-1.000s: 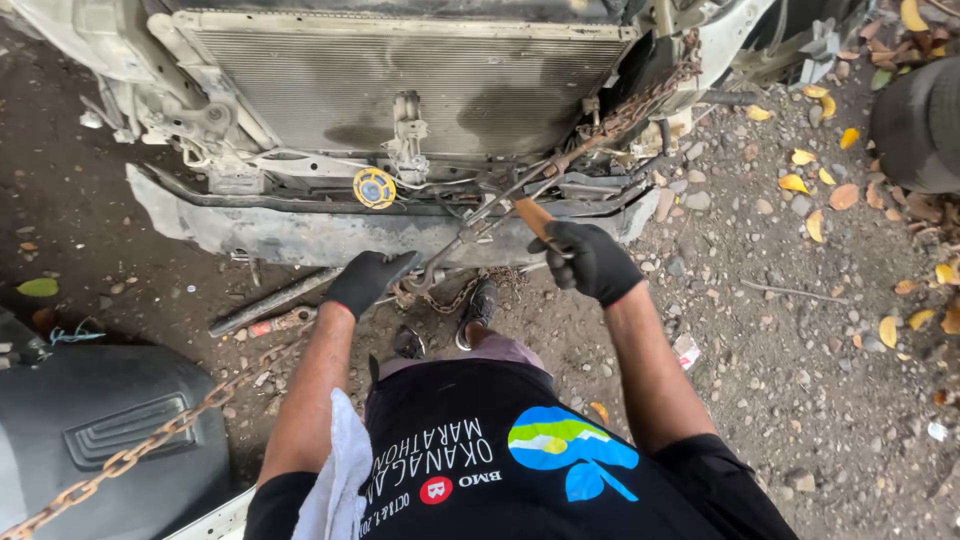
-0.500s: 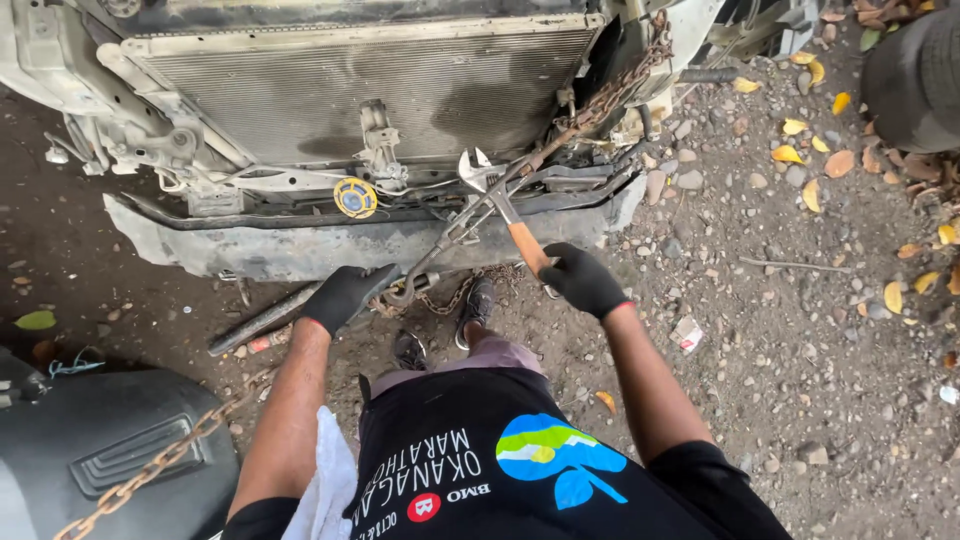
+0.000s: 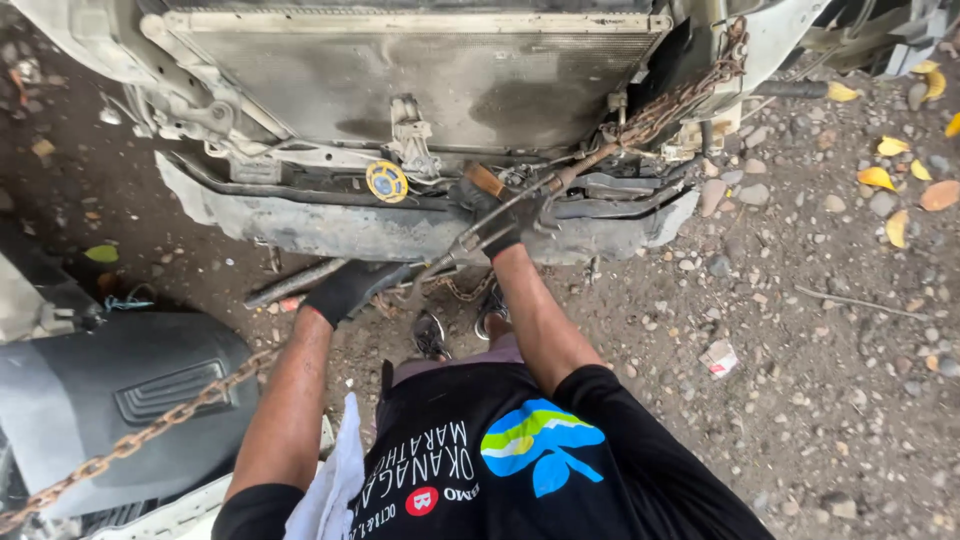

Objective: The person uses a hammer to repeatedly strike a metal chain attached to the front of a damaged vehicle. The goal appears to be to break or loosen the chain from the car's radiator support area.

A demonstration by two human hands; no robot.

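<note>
**Right hand moves in on the car front**

While the left hand in its black glove stays low, fingers wrapped around a long metal bar lying over the gravel ground, the right hand has gone up from half a second ago and now sits against the grey bumper beam. Its grip is closed on a tool with a brown handle; the tool's head, seen clear of the car earlier, is now hidden behind the glove and beam. Judged from this, the tool is being put to work at the beam under the radiator. A rusty chain runs from the car's upper right down past that hand. A yellow round cap sits just left of it. Second chain crosses bottom left beside a black panel.
</note>
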